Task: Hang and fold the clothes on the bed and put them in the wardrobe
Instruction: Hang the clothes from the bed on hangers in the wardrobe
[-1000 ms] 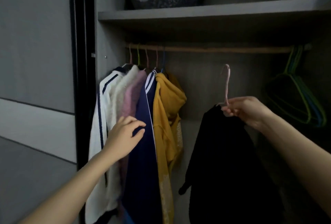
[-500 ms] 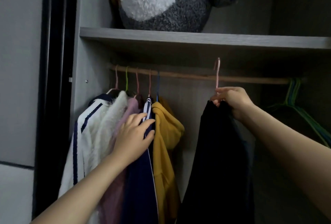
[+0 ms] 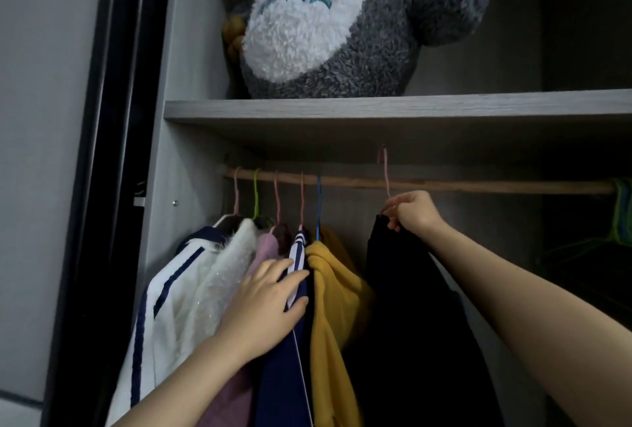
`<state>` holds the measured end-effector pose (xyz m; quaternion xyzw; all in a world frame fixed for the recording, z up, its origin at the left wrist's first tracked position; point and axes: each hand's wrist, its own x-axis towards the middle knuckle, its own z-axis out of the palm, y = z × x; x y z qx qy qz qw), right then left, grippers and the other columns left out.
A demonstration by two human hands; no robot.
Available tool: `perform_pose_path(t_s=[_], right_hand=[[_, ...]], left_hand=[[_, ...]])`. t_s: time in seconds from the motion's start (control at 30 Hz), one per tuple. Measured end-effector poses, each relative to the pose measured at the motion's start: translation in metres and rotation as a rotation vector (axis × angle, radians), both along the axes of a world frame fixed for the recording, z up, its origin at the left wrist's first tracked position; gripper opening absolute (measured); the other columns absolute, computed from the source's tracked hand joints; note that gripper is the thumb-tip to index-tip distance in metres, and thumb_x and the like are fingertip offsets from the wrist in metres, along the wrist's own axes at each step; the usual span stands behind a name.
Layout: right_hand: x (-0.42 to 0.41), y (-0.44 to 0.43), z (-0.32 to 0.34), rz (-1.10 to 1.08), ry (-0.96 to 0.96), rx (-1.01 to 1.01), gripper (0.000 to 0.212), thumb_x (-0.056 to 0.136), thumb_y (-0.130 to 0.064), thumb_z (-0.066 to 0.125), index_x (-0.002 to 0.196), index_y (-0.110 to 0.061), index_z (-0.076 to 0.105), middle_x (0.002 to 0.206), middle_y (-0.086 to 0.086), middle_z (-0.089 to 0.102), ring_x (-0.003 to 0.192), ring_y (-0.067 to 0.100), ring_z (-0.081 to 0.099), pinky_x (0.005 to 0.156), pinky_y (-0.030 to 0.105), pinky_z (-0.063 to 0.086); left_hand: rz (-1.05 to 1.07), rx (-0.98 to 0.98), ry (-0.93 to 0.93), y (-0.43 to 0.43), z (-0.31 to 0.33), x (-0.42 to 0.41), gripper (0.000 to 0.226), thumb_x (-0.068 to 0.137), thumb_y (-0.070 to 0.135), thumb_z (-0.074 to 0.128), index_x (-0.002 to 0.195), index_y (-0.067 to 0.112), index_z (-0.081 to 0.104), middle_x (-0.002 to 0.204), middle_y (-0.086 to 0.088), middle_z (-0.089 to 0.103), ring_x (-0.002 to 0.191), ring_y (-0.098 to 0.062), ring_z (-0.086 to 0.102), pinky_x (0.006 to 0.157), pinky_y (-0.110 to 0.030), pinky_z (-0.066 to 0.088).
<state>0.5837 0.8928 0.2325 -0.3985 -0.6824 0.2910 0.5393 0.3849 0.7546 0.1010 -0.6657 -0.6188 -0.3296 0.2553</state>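
A black garment hangs from a pink hanger, whose hook is raised above the wooden rail. My right hand grips the hanger's neck at the garment's top. My left hand rests with spread fingers on the navy garment, among the clothes hanging at the rail's left end. Beside it hang a white jacket with navy stripes, a pink top and a yellow hoodie.
A grey and white plush toy sits on the shelf just above the rail. Several empty green hangers hang at the rail's right end. The dark sliding-door frame stands at the left.
My right hand has lifted the black garment and hanger from well below the rail to the rail's height, hook now above it. My left hand stayed on the hanging clothes.
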Motion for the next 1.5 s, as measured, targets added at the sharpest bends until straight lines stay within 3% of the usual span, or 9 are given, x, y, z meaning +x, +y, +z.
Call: perform_pose_path(t_s=[0.47,0.57,0.63,0.73,0.87,0.97,1.13,1.33,1.5], right_hand=[[-0.071,0.047,-0.043,0.03,-0.243,0.063,0.027,0.092,0.005,0.041,0.105,0.005,0.064,0.064,0.012,0.057,0.045,0.014,0.053,0.035,0.013,0.039],[-0.08,0.046,-0.047,0.012,-0.201,0.085,0.028,0.09,0.004,0.04,0.105,0.008,0.063,0.082,0.022,0.064,0.067,0.028,0.064,0.065,0.026,0.056],[-0.081,0.044,-0.047,-0.025,-0.258,0.111,0.029,0.092,-0.001,0.042,0.11,0.007,0.062,0.105,0.026,0.064,0.098,0.037,0.062,0.089,0.038,0.05],[-0.074,0.04,-0.045,-0.016,-0.377,0.164,0.031,0.098,-0.019,0.041,0.115,-0.001,0.06,0.12,0.02,0.06,0.114,0.037,0.053,0.094,0.038,0.044],[-0.047,0.035,-0.042,-0.041,-0.373,0.305,0.031,0.101,-0.032,0.036,0.088,-0.015,0.058,0.108,0.019,0.063,0.107,0.037,0.055,0.089,0.04,0.042],[-0.013,0.03,-0.037,-0.177,-0.394,0.396,0.031,0.1,-0.031,0.037,0.081,-0.013,0.053,0.103,0.023,0.062,0.104,0.039,0.054,0.085,0.041,0.04],[0.061,0.018,-0.04,-0.595,-0.627,0.663,0.032,0.098,-0.028,0.04,0.101,-0.007,0.064,0.108,0.015,0.059,0.106,0.033,0.047,0.085,0.04,0.033],[0.154,-0.01,-0.053,-0.817,-0.941,0.645,0.027,0.097,-0.026,0.042,0.112,-0.01,0.058,0.116,0.01,0.055,0.111,0.029,0.044,0.087,0.039,0.032],[0.23,-0.032,-0.062,-1.034,-1.16,0.449,0.035,0.093,-0.024,0.048,0.125,-0.011,0.048,0.125,0.013,0.048,0.117,0.034,0.039,0.088,0.042,0.035]], left_hand=[[0.018,0.052,0.018,0.003,-0.004,0.002,0.05,0.093,0.053,0.032,0.137,0.033,0.042,0.147,0.014,0.03,0.133,0.0,0.017,0.103,-0.013,0.01],[0.026,0.042,0.003,0.003,-0.003,0.004,0.058,0.087,0.059,0.024,0.136,0.034,0.043,0.148,0.016,0.029,0.133,0.001,0.015,0.101,-0.011,0.007],[0.027,0.034,-0.009,0.002,-0.004,0.005,0.053,0.09,0.056,0.027,0.136,0.035,0.042,0.149,0.015,0.027,0.134,0.0,0.013,0.105,-0.015,0.011],[0.032,0.027,-0.011,0.001,-0.004,0.009,0.045,0.095,0.05,0.036,0.137,0.034,0.042,0.149,0.012,0.024,0.134,-0.002,0.011,0.108,-0.021,0.013],[-0.01,0.084,-0.019,-0.003,-0.002,0.028,0.041,0.094,0.045,0.042,0.13,0.028,0.052,0.148,0.005,0.027,0.135,-0.01,0.016,0.107,-0.028,0.019],[-0.049,0.11,0.035,-0.004,0.005,0.048,0.043,0.092,0.047,0.04,0.126,0.027,0.057,0.147,0.002,0.031,0.135,-0.014,0.019,0.105,-0.032,0.02],[-0.157,0.157,0.085,0.002,0.017,0.089,0.04,0.086,0.039,0.045,0.112,0.018,0.067,0.137,-0.008,0.047,0.129,-0.028,0.038,0.1,-0.044,0.032],[-0.291,0.151,0.156,0.018,0.014,0.141,0.029,0.079,0.032,0.056,0.094,0.014,0.073,0.12,-0.013,0.061,0.113,-0.034,0.055,0.084,-0.047,0.047],[-0.398,0.218,0.203,0.03,0.005,0.182,0.028,0.078,0.035,0.054,0.083,0.016,0.073,0.107,-0.013,0.066,0.099,-0.034,0.064,0.071,-0.045,0.052]])
